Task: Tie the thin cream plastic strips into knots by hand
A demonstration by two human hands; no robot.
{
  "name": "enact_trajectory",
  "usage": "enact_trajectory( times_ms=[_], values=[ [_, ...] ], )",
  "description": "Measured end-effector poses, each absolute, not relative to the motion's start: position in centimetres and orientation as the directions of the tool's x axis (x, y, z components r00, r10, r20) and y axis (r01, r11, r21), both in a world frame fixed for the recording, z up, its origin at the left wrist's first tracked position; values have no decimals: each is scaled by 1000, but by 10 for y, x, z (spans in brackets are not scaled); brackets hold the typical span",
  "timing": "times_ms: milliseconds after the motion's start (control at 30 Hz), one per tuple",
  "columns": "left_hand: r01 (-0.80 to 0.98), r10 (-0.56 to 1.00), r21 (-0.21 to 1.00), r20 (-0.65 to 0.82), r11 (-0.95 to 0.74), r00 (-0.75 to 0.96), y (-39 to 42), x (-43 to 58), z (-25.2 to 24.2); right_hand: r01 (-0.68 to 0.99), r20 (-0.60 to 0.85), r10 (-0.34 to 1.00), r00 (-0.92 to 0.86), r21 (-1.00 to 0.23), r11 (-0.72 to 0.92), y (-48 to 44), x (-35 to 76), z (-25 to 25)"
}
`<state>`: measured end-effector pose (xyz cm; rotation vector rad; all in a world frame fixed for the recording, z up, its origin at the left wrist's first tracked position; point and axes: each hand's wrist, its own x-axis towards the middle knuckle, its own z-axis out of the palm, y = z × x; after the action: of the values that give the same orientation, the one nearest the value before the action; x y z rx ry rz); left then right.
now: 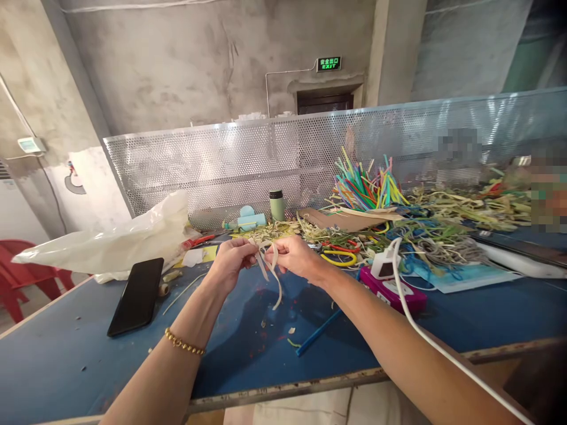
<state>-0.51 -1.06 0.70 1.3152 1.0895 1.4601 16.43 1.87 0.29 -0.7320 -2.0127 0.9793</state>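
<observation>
- Ribbon point(275, 257), pale and thin, is hanging above the blue table point(245, 339), and one end is curling down.
- The left hand point(233, 261) is pinching it between the thumb and fingers.
- The right hand point(296, 258) is pinching it too, just beside the other one, and its fingertips are pressing close.
- Both of them seem to be bending it into a loop, so the step is probably shaping or tying.
- The next move is likely calling for one side to be keeping the loop still and the other to be guiding the loose end.
- The fingers are hiding the middle, so I cannot tell if a knot is forming.
- A black phone point(136, 296) is lying off to the left, and a blue stick point(319, 332) is lying nearer than the hands.
</observation>
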Motion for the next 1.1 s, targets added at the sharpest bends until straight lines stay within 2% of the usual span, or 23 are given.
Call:
enact_trajectory(
  times_ms=[300, 600, 767, 933, 1000, 1100],
  values=[
    [-81, 972, 969, 232, -235, -48, -10, -6, 6, 163, 317, 832, -455, -889, 428, 16, 164, 5],
    [-128, 974, 966, 221, -226, -52, -10, -4, 5, 174, 368, 854, -368, -875, 452, 19, 159, 2],
    [-43, 955, 958, 279, -284, -100, -8, -3, 3, 104, 354, 848, -395, -900, 424, 14, 157, 2],
    [28, 928, 940, 340, -340, -154, -8, -3, 3, 112, 332, 836, -436, -902, 417, 19, 159, -2],
    [48, 920, 934, 356, -353, -164, -7, -4, 2, 140, 354, 828, -435, -882, 451, 19, 159, -2],
    [73, 915, 930, 368, -361, -165, -7, -5, 2, 216, 507, 774, -379, -765, 607, 17, 160, 2]
  ],
)
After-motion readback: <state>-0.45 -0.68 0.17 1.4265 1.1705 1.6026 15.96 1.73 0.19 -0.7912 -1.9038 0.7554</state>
